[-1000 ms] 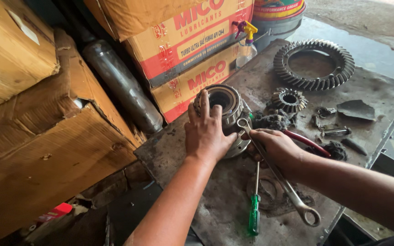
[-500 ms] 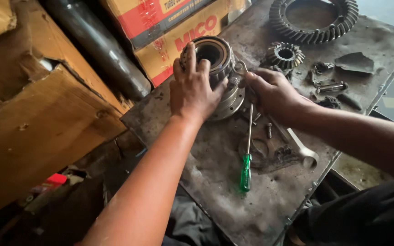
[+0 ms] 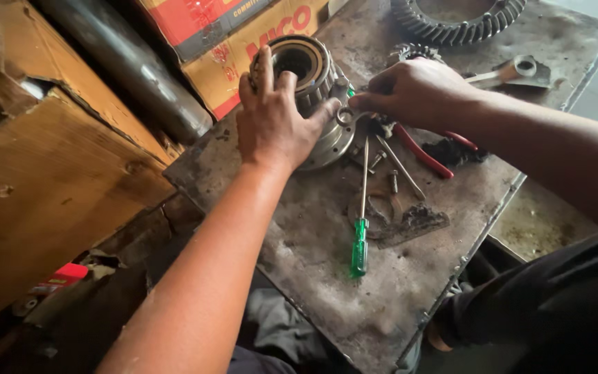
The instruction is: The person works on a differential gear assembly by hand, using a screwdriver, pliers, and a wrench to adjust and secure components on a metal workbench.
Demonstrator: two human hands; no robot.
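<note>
The stained grey metal bench (image 3: 327, 277) carries the work, with the round grey steel differential housing (image 3: 311, 83) standing near its far left edge, just in front of the yellow and red cardboard cartons (image 3: 243, 48). As far as can be judged, the housing is partly stripped or partly assembled: a large toothed steel ring gear (image 3: 451, 24) lies apart at the far end, a smaller dark pinion gear (image 3: 410, 52) sits just beside the housing, and loose bolts (image 3: 382, 159) lie scattered on the bench, so fastening work is left to do.

The housing looks oily and dull, with a bearing race open at the top and a broad flange at its base.

The left hand (image 3: 275, 114) lies spread over the housing, its grip pressed flat to steady it. The right hand (image 3: 413, 90) has its grip clenched on a slim steel spanner (image 3: 346, 114) at the flange. Near it lie red-handled pliers (image 3: 423, 149) and a green-handled screwdriver (image 3: 361, 228).
</note>
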